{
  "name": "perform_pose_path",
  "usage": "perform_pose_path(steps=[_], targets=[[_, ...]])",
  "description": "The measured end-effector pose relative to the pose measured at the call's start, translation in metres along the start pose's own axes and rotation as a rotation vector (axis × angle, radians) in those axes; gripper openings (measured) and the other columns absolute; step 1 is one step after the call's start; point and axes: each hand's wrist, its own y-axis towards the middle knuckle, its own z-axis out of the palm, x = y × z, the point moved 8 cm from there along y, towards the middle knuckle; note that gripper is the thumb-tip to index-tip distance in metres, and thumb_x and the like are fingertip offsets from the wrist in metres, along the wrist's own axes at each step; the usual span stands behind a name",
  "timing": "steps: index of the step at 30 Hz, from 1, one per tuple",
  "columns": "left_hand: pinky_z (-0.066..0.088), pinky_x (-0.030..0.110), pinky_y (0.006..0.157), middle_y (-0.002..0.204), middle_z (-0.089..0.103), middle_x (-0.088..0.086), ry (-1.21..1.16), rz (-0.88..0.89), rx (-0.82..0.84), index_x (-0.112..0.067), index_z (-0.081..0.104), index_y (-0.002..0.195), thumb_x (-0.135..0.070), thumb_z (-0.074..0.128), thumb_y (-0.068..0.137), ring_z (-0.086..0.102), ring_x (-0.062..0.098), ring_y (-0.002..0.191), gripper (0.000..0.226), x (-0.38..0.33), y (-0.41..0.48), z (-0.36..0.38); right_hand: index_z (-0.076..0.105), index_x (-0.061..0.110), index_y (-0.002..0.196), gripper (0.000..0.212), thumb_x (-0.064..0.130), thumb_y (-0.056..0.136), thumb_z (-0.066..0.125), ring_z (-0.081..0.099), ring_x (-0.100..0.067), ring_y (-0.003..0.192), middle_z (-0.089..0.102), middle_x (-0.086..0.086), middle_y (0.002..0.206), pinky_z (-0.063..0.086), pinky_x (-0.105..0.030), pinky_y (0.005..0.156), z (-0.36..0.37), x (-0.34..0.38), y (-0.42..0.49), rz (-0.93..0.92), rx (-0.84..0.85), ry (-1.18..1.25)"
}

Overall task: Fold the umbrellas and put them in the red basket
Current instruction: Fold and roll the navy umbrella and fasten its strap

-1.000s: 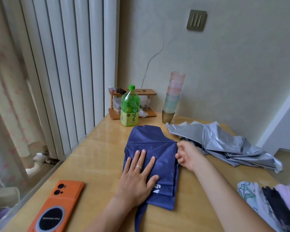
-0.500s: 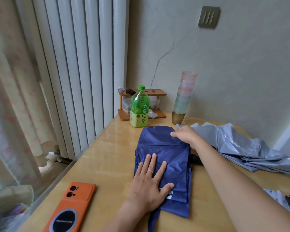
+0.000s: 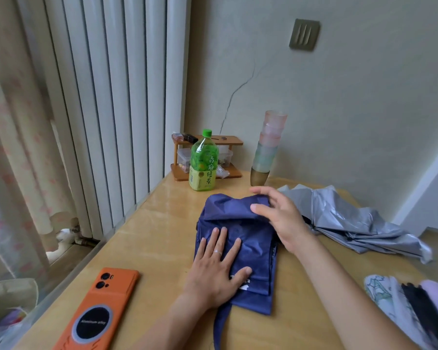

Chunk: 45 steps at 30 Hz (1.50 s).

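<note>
A wooden table (image 3: 159,223) fills the foreground against the wall. On its right side sprawls a silver umbrella (image 3: 344,218), loose and crumpled. Just beside it, mid-table, lies the navy umbrella (image 3: 253,238), folded into flat layers. The left hand (image 3: 215,271) presses flat on its near half, fingers straight and spread. The right hand (image 3: 281,218) pinches the raised far fold between thumb and fingers. An orange phone (image 3: 99,309) lies near left; a green tea bottle (image 3: 202,165) stands behind.

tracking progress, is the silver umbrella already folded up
No, the silver umbrella lies loose and spread out on the table, right of the blue umbrella.
</note>
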Motion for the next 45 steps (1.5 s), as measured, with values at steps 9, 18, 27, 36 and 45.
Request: perform_pose_path(steps=[9,18,27,36,45], targets=[[0.045,0.018,0.084,0.105,0.06,-0.006,-0.676,-0.152,-0.328,-0.022,0.05,0.103,-0.016,0.05,0.091,0.056,0.006,0.096,0.013,0.025,-0.011,-0.041,0.08,0.013,0.096,0.018,0.006,0.098,0.063,0.07,-0.008,0.103,0.079,0.002,0.102,0.048,-0.015,0.087,-0.019,-0.057,-0.096,0.033,-0.058,-0.074],[0.051,0.026,0.095,0.114,0.066,-0.016,-0.885,-0.256,-0.438,-0.029,0.054,0.13,-0.005,0.048,0.096,0.061,-0.006,0.106,0.042,0.04,-0.017,-0.053,0.08,0.012,0.092,0.021,0.006,0.099,0.061,0.071,-0.007,0.099,0.079,0.002,0.097,0.048,-0.011,0.084,-0.012,-0.062,-0.098,0.039,-0.016,-0.099],[0.044,0.014,0.091,0.111,0.055,-0.006,-0.828,-0.235,-0.391,-0.029,0.063,0.119,0.001,0.052,0.088,0.054,0.002,0.102,0.045,0.042,-0.012,-0.05,0.079,0.011,0.091,0.02,0.007,0.099,0.061,0.07,-0.004,0.096,0.079,0.004,0.095,0.048,-0.009,0.082,-0.009,-0.066,-0.098,0.085,-0.023,-0.113],[0.037,0.016,0.104,0.119,0.039,-0.013,-0.74,-0.227,-0.275,-0.033,0.052,0.14,-0.004,0.052,0.088,0.04,-0.005,0.114,0.06,0.044,-0.007,-0.038,0.079,0.012,0.089,0.02,0.009,0.099,0.061,0.069,-0.006,0.095,0.078,0.003,0.094,0.048,-0.011,0.083,-0.007,-0.068,-0.098,0.105,-0.011,-0.127],[0.037,0.018,0.095,0.107,0.046,-0.01,-0.618,-0.184,-0.387,-0.03,0.066,0.09,-0.013,0.066,0.085,0.044,-0.001,0.109,0.017,0.045,-0.009,-0.051,0.079,0.012,0.088,0.02,0.009,0.099,0.062,0.069,-0.001,0.092,0.078,0.005,0.093,0.046,-0.007,0.078,-0.012,-0.069,-0.098,0.128,-0.077,-0.099]])
